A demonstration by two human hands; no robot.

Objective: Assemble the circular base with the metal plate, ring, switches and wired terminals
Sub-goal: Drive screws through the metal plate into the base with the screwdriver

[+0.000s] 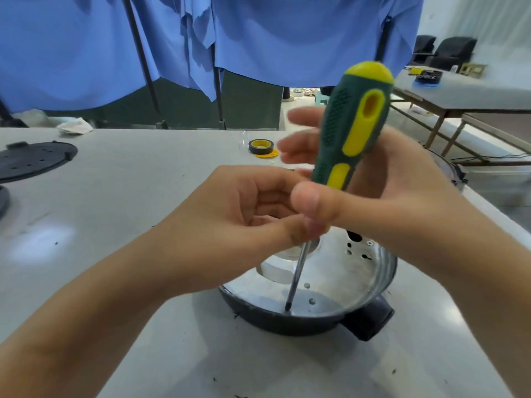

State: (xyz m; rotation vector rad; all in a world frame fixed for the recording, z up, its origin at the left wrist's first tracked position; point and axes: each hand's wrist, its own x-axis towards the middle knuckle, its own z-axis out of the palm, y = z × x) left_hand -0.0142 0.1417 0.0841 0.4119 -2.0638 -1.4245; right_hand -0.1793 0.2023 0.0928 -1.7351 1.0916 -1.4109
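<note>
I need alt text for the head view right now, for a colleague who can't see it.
Two bare hands work a green and yellow screwdriver, its tip set near the front edge of a metal plate seated in a dark round base on a grey table. The left hand steadies the shaft; the right hand holds the handle. A tape roll lies behind.

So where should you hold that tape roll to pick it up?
The tape roll lies flat on the table with its hole facing up, so come from above. Probably best: pinch the ring wall, one finger in the hole and the thumb outside. Nothing stands close around it.
</note>
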